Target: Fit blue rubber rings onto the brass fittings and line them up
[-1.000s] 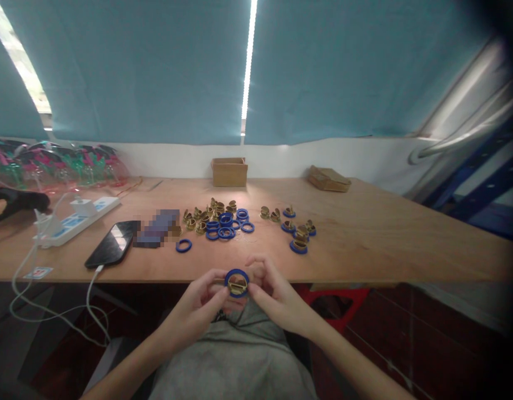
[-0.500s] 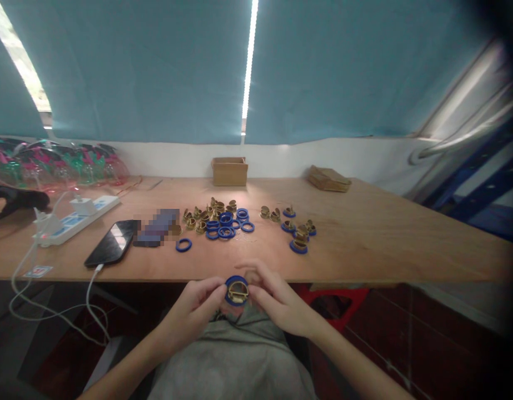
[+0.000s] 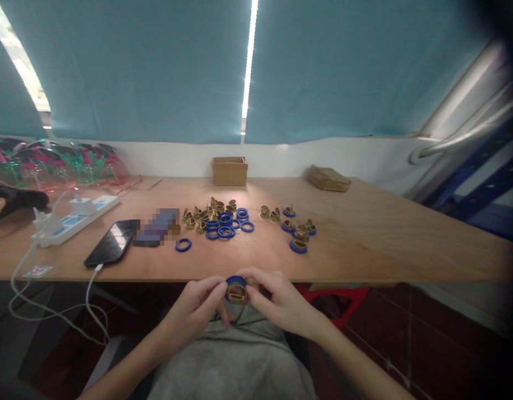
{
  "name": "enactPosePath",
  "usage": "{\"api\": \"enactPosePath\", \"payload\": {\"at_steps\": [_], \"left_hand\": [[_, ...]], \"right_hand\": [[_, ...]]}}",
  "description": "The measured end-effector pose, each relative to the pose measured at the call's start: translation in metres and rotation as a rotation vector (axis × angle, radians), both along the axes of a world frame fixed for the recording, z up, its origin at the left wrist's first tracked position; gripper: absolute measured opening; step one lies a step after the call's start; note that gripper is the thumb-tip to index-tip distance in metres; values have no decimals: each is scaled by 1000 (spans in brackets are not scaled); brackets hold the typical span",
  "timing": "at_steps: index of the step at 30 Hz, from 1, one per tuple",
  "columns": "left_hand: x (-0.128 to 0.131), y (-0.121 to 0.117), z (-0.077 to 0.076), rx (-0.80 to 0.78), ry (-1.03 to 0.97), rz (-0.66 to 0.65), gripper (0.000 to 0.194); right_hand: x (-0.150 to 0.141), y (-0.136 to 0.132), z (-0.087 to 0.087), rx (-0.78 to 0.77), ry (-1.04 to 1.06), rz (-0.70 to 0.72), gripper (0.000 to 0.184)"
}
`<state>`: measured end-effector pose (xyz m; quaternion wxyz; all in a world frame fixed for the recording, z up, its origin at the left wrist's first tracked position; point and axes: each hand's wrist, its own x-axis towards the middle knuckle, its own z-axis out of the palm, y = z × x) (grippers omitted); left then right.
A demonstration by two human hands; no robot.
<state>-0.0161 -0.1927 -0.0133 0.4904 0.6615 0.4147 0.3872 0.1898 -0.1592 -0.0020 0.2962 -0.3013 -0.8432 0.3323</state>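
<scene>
Just off the table's front edge, my left hand (image 3: 204,303) pinches the left side of a round brass fitting (image 3: 237,294) with a blue ring (image 3: 235,279) around it. My right hand (image 3: 277,300) grips the same piece from the right, thumb and fingers closed at its rim. The fitting's brass face, with a bar across it, is turned toward me. On the table ahead lie a heap of loose brass fittings (image 3: 214,210) and several loose blue rings (image 3: 226,232). To the right, more brass fittings sit in blue rings (image 3: 298,244).
A black phone (image 3: 112,243) on a white cable and a white power strip (image 3: 81,219) lie at left. Clear spray bottles (image 3: 51,166) stand behind them. At the back are a small cardboard box (image 3: 230,172) and folded brown paper (image 3: 329,179). A red stool (image 3: 343,308) stands under the table.
The fingers of my right hand have come in from a raised spread to close on the piece's rim. The fitting has tilted slightly. Things on the table have stayed put.
</scene>
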Motion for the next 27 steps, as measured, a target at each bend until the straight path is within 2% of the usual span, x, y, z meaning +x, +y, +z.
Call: {"api": "enactPosePath", "payload": {"at_steps": [3, 7, 12, 16, 19, 21, 23, 25, 27], "left_hand": [[1, 0, 0, -43, -14, 17, 37], [2, 0, 0, -25, -32, 8, 32], [1, 1, -3, 32, -48, 30, 27], [1, 2, -8, -4, -149, 43, 21], [2, 3, -12, -60, -299, 15, 37], [2, 4, -12, -94, -332, 17, 44], [2, 5, -9, -109, -306, 26, 40], [0, 5, -5, -114, -281, 25, 35], [-2, 4, -1, -112, -282, 41, 35]], "right_hand": [[-1, -1, 2, 67, -23, 15, 28], [1, 0, 0, 180, -58, -1, 19], [-1, 0, -8, 330, -116, -53, 19], [-4, 1, -14, 432, -112, -86, 22], [-5, 1, -16, 487, -78, -89, 24], [-5, 0, -15, 493, -68, -75, 23], [-6, -3, -15, 469, -52, -52, 21], [-6, -4, -13, 403, 5, -27, 22], [-6, 2, -11, 308, 67, -61, 30]]}}
